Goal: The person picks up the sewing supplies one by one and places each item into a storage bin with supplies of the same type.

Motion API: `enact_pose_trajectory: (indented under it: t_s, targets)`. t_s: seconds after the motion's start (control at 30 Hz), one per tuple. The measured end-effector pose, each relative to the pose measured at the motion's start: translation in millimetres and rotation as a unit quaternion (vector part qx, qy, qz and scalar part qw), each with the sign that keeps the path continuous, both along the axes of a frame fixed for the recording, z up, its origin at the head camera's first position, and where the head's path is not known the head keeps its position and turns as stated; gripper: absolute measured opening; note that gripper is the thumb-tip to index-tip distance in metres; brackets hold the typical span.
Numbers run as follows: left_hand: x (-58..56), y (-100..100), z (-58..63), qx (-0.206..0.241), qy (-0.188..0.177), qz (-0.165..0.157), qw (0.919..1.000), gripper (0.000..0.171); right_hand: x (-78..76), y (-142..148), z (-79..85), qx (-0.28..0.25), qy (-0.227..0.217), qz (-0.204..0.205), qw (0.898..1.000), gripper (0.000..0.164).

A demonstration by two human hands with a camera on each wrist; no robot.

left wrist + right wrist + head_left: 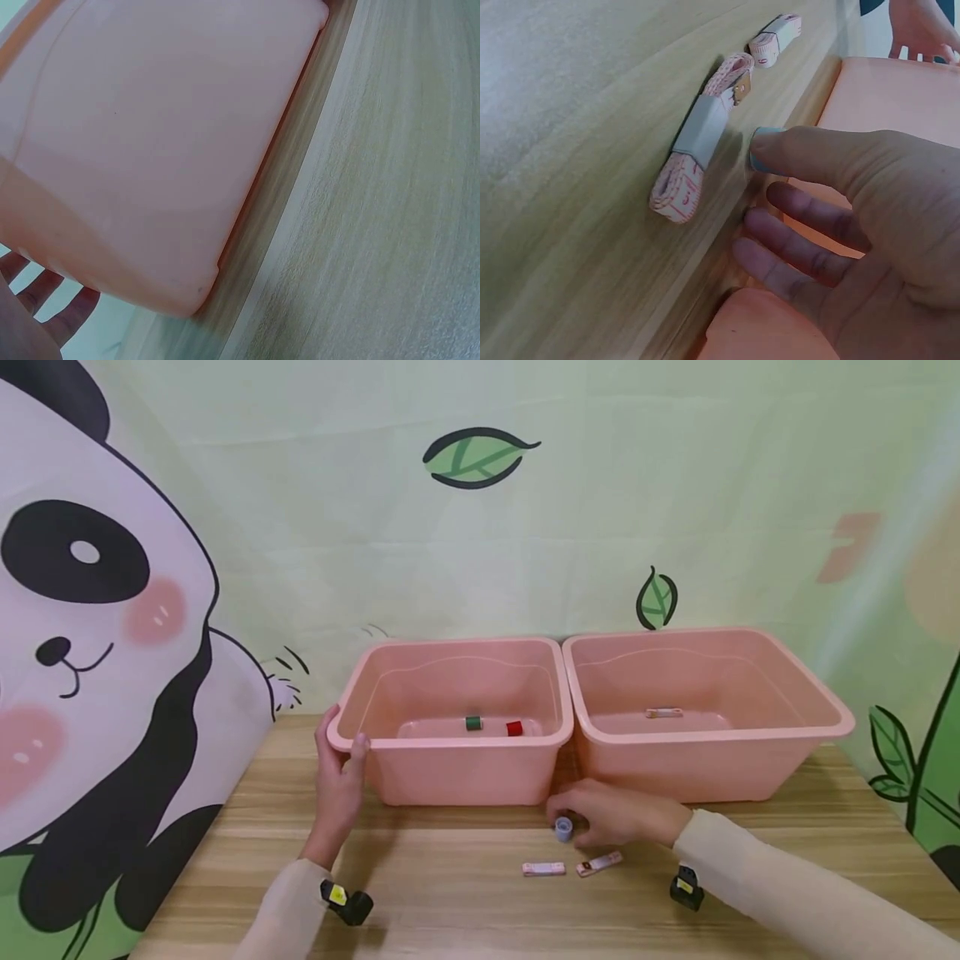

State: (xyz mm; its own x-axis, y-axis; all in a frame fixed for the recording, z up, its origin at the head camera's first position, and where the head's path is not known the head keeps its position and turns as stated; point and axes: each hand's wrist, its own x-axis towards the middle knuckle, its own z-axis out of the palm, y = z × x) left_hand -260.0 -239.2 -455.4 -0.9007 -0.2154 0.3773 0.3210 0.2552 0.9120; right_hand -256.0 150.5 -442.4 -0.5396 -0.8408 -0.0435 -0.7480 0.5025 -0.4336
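My left hand (340,793) grips the left pink bin (457,772) at its front left corner, thumb at the rim and fingers along the outer side. In front of the gap between the bins, my right hand (618,812) pinches a small pale blue thread spool (563,829) just over the table. In the right wrist view the thumb covers part of this spool (767,150). Nearest to that hand lie two folded tape measures, one (543,868) flat and straight, the other (600,863) slanted, each with a pale band around it.
Inside the left bin lie a green thread spool (473,723) and a red one (513,727). The right pink bin (712,764) holds one folded tape measure (664,712). Both bins stand side by side at the back of the wooden table (450,910), against a printed cloth (337,527).
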Motion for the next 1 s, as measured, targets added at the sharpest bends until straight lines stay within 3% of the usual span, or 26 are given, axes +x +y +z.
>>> enact_pose_trajectory:
  t_s: [1.0]
  targets:
    - [0.3,2.2,2.7,0.0,-0.004,0.002,1.0,0.06,-0.2,1.9,2.1,-0.011,-0.004,-0.003,1.0,0.016]
